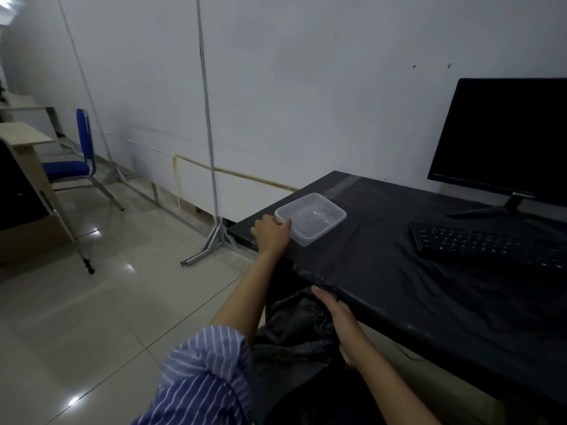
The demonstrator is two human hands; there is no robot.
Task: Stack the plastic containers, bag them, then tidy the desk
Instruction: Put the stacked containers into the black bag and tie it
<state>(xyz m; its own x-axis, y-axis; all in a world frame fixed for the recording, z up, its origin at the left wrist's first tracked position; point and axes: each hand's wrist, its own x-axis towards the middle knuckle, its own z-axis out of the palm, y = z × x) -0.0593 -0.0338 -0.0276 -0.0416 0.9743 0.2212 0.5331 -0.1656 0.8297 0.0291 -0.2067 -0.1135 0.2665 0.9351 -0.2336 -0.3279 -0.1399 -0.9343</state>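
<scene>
Only the head view here, so it's all from above looking down at the arms. The person's left hand [271, 233] is stretched out to the far left corner of the desk [399, 286] and grips the near corner of a clear plastic container [310, 217], fingers curled over its rim. The container sits upright on the black cover of the desk, close to the left edge, and it looks empty, though whether it's one tub or several nested ones is hard to say in this dim light. The right hand [339, 320] is lower down, just under the front edge of the desk, pressed against a crumpled black plastic bag [294, 329] that hangs there below the edge; the fingers look mostly straight with the tips tucked at the bag's top, but how firmly it holds the bag can't be told. A rolled-up blue striped sleeve [208, 375] shows on the left arm. Over to the right on the desk there's a black keyboard [487, 245] and behind it a dark monitor [503, 139] on its stand, both well apart from the container. Off to the left on the tiled floor stand a metal pole stand [214, 237] just beside the desk's corner and a blue chair [72, 167] near the wall.
</scene>
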